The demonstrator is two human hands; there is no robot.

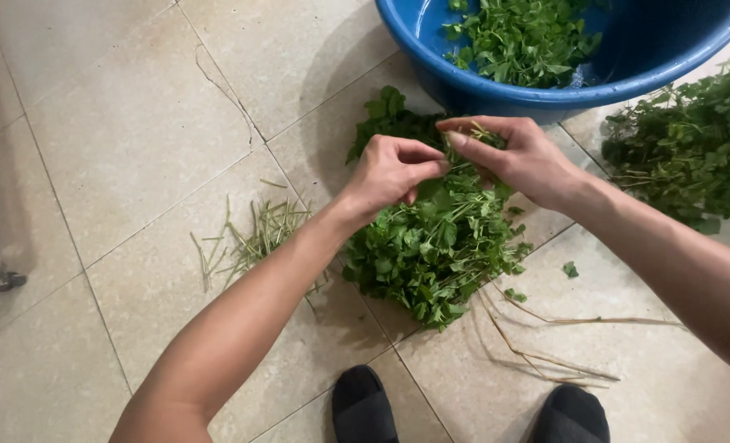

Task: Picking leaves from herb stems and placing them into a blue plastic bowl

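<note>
The left hand (pixel 394 168) and the right hand (pixel 517 156) both pinch a green sprig (pixel 463 152) above a pile of leafy greens (pixel 431 246) on the tiled floor (pixel 119 123). A blue tub (pixel 496 90) holding more greens sits just behind the pile. Cut stems (pixel 254 234) lie to the left.

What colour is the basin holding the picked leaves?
Blue: the basin shows best in the head view, at the top.

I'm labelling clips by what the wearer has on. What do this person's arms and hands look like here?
Both arms are bare as far as the picture shows: no sleeves, gloves, watch or bracelets. The left hand and right hand show no rings on the visible fingers, and the nails look short and unpainted. Dark socks or slippers cover the feet.
</note>
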